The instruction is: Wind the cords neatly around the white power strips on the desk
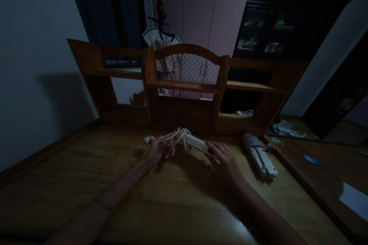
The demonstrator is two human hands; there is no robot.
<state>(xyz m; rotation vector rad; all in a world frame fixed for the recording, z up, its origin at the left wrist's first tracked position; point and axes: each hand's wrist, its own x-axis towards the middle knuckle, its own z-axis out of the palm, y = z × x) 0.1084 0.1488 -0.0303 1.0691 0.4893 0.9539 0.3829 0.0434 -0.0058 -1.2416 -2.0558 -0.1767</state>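
Note:
A white power strip [196, 143] is held just above the wooden desk [86, 168], near its back edge. My right hand [222, 157] grips the strip's right end. Its white cord [180, 136] is looped in a bundle at the left end, and my left hand [160, 149] has its fingers closed on those loops. The cord's plug [148, 140] lies on the desk just left of my left hand.
A second white power strip with wound cord [258, 154] lies on the desk at right. A wooden shelf unit [184, 84] stands along the desk's back. A lower side table [324, 168] at right holds papers. Wardrobe and dark cabinet stand behind.

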